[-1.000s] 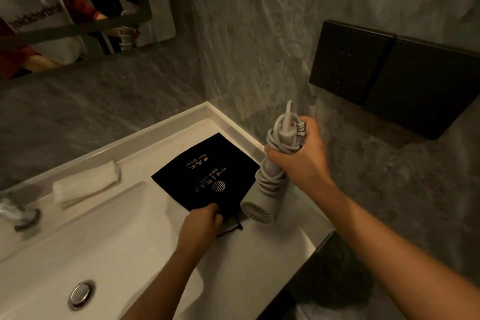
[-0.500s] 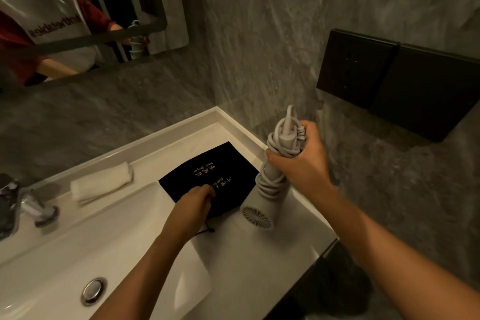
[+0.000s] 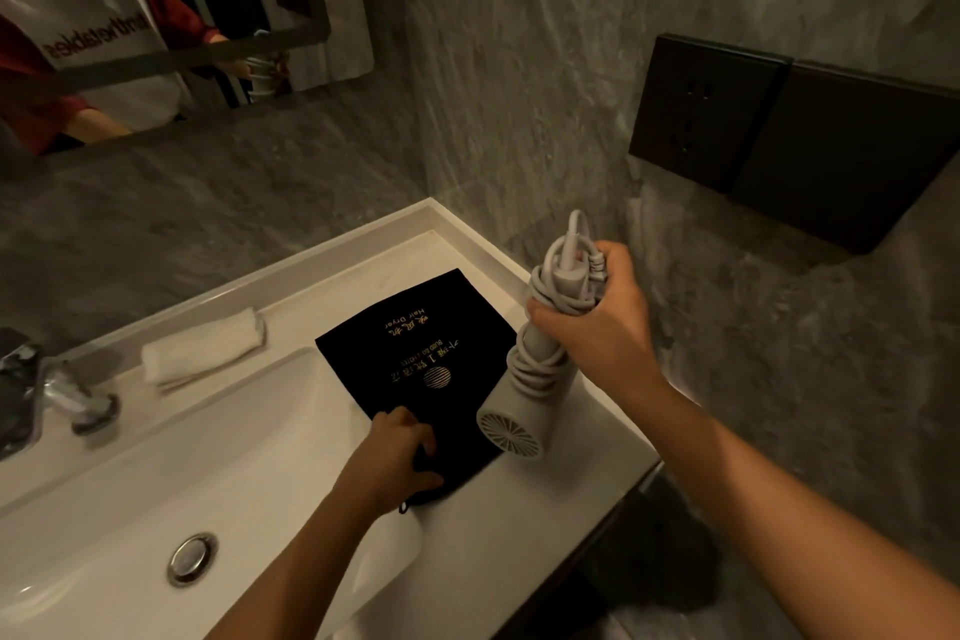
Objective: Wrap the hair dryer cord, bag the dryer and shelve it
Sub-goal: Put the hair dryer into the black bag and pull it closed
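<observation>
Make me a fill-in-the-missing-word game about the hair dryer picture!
1. The cord is wound around the dryer's ____.
2. The hair dryer is held by the ____ hand.
3. The left hand grips the ____ bag lying on the sink counter.
4. The rolled towel lies to the ____ of the bag.

Missing words: handle, right, black, left

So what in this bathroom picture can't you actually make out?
Head view only:
- Opening of the black bag: covered by the left hand.
- Hair dryer handle: hidden under the wrapped cord and the right hand.
- Faucet: blurred, cut off by the left edge.
- Any shelf: none in view.
- Small gold print on the bag: mostly too small to read.
</observation>
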